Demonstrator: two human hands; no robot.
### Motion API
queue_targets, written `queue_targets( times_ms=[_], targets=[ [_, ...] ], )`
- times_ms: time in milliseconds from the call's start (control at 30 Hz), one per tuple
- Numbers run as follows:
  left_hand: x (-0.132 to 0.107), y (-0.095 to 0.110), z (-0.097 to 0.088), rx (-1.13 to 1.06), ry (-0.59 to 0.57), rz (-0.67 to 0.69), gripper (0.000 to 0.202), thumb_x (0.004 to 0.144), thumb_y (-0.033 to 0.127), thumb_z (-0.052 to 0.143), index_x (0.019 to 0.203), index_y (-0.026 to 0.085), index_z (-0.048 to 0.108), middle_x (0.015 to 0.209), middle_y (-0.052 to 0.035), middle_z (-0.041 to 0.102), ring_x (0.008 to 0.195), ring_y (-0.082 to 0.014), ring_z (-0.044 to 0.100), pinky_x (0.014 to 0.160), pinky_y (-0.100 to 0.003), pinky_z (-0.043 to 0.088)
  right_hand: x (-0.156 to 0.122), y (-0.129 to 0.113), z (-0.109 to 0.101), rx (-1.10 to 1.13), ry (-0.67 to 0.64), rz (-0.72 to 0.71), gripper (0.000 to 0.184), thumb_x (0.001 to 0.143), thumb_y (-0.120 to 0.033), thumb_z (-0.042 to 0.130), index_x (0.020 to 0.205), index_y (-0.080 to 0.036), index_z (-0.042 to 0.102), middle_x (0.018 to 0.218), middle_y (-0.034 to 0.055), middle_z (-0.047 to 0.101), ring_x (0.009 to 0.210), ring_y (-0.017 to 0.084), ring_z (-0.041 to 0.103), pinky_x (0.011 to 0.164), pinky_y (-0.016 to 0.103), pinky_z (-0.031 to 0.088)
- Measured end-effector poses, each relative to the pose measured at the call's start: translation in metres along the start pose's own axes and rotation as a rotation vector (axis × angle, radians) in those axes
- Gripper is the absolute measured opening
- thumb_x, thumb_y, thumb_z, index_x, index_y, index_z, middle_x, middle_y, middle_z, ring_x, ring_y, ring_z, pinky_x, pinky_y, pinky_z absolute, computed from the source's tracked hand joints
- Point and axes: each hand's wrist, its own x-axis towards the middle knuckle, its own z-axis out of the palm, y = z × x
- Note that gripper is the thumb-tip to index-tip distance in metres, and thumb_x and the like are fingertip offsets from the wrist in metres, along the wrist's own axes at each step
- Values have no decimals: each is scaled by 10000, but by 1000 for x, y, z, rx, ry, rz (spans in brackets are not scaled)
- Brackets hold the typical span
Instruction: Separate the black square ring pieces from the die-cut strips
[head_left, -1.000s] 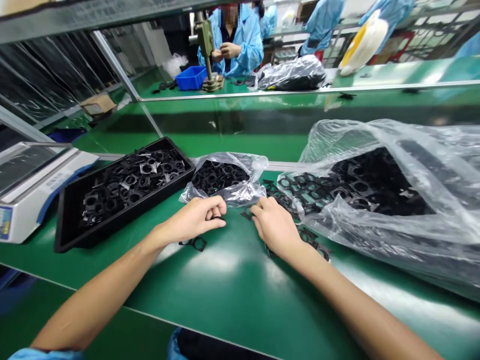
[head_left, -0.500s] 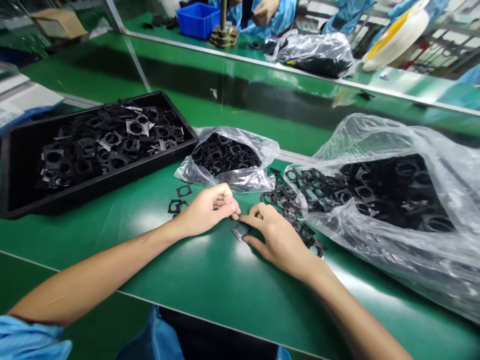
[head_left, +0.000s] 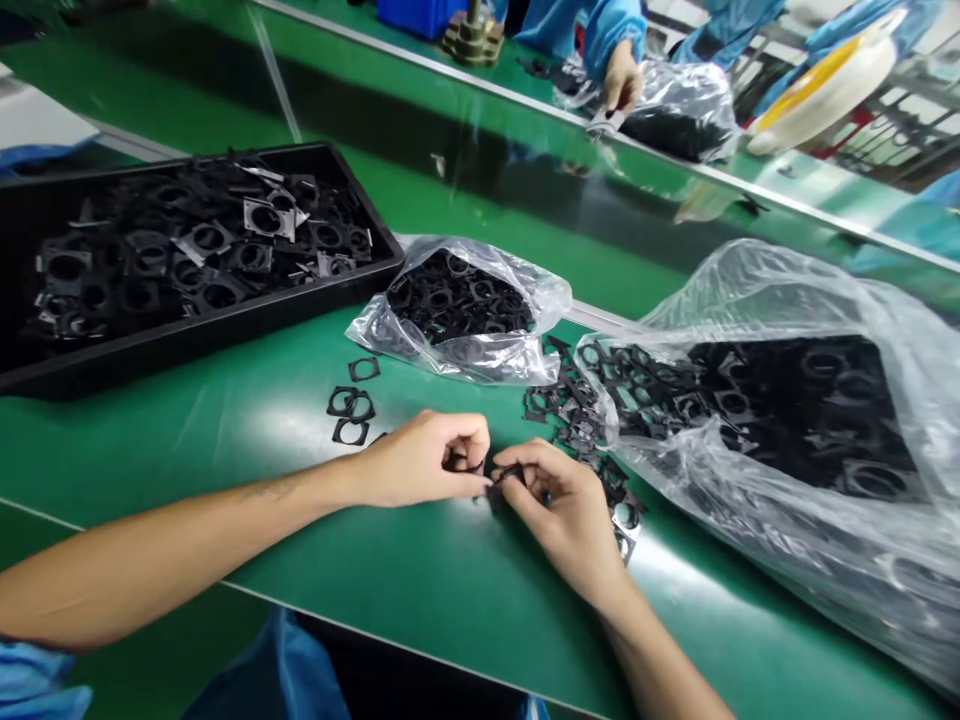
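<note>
The left arm (head_left: 187,545) reaches in from the side, low over the green counter (head_left: 375,570). The left hand (head_left: 424,460) points right, fingers curled and thumb underneath, its grip pinched on a small black part (head_left: 460,463). The right arm (head_left: 645,640) comes up from the bottom, and the right hand (head_left: 566,510) leans left, its grip squeezed on another black part (head_left: 511,474). Both parts are between the hands, near the small clear bag (head_left: 480,360). I can't tell if they touch.
</note>
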Motion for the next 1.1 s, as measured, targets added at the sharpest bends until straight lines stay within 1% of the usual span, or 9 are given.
queue_targets(
  times_ms=[133,267,367,567,733,800,900,1000,1100],
  targets=[
    [-2,1,8,-15,18,12,154,854,246,667,803,196,530,747,28,591,673,-125,564,636,-243,451,-3,4,0,-2,41,9,200,823,-60,562,859,-187,713,727,-3,641,533,115,485,538,245,399],
    [-3,9,8,231,93,114,89,972,228,490,921,206,560,801,24,597,697,-123,553,667,-243,447,-6,6,0,-63,76,-28,178,836,-74,586,867,-188,719,706,-6,594,565,125,506,564,245,426],
    [-4,11,8,413,59,173,84,969,265,538,983,207,597,795,29,603,680,-122,545,666,-239,447,-7,9,1,-53,68,-15,255,787,-13,563,918,-194,687,732,-8,614,586,126,536,569,234,451],
    [-7,4,17,498,-24,263,89,897,268,674,926,186,655,775,13,641,656,-122,565,649,-232,450,-10,15,6,-135,141,-148,347,769,32,527,1002,-199,638,788,6,628,662,145,600,599,237,495],
    [-6,3,21,439,57,235,144,893,174,629,753,172,600,663,40,564,606,-99,506,604,-217,395,-10,13,6,-187,142,-255,240,889,-21,536,1006,-199,646,876,47,662,748,167,640,679,271,545],
    [-4,4,20,323,121,158,149,900,181,621,752,168,608,662,45,554,580,-85,468,571,-204,376,-10,10,5,-117,175,-222,225,910,-67,577,1070,-205,655,945,61,677,767,169,651,700,282,560],
    [-2,7,16,88,184,57,170,903,293,659,797,160,648,660,45,548,550,-77,427,508,-188,347,-8,7,2,131,166,-56,239,907,-165,662,1143,-208,658,1028,75,696,823,177,687,712,282,581],
    [-1,9,17,-32,172,37,192,894,327,676,817,150,675,659,32,579,554,-78,436,502,-181,350,-5,6,1,444,45,118,135,897,-301,727,968,-191,694,908,55,733,797,176,711,714,270,586],
    [-2,9,20,-16,151,51,177,898,298,672,803,148,679,668,25,604,537,-67,413,492,-178,330,-3,7,1,652,41,245,238,834,-388,805,809,-184,686,729,15,727,658,143,695,666,249,575]
  ],
)
